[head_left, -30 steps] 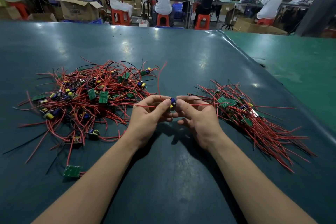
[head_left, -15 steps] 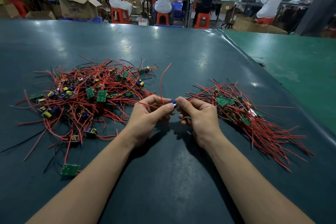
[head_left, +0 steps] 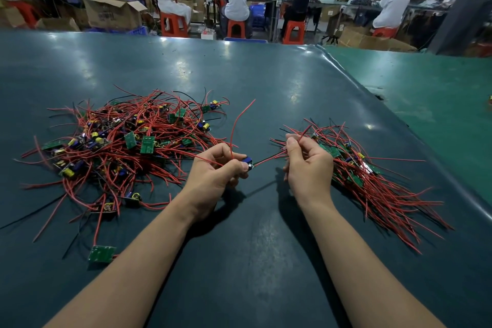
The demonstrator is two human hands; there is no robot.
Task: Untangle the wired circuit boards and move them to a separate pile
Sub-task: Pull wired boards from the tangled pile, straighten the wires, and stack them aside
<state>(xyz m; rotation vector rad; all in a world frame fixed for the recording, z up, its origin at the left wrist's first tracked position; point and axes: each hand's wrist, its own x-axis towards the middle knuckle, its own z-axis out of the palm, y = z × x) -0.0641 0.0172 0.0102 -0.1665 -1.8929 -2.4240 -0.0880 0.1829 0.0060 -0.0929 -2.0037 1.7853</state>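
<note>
A tangled pile of circuit boards point(head_left: 127, 149) with red and black wires lies on the left of the dark green table point(head_left: 266, 82). On the right lies a tidier pile point(head_left: 372, 181), its red wires fanned toward the near right. Between the piles, my left hand point(head_left: 215, 173) pinches one small board with a blue capacitor point(head_left: 247, 161); one of its red wires curls upward. My right hand point(head_left: 308, 165) pinches this board's other red wire point(head_left: 269, 158), stretched between the hands.
A single green board point(head_left: 102, 253) lies apart at the near left of the tangled pile. A lighter green table point(head_left: 426, 93) adjoins on the right. Beyond the far edge, people sit on red stools point(head_left: 173, 24) at benches among cardboard boxes point(head_left: 111, 12).
My hands have drawn apart. The right hand slid rightward along the red wire toward the sorted pile, while the left hand kept the board. The wire now spans the gap.
</note>
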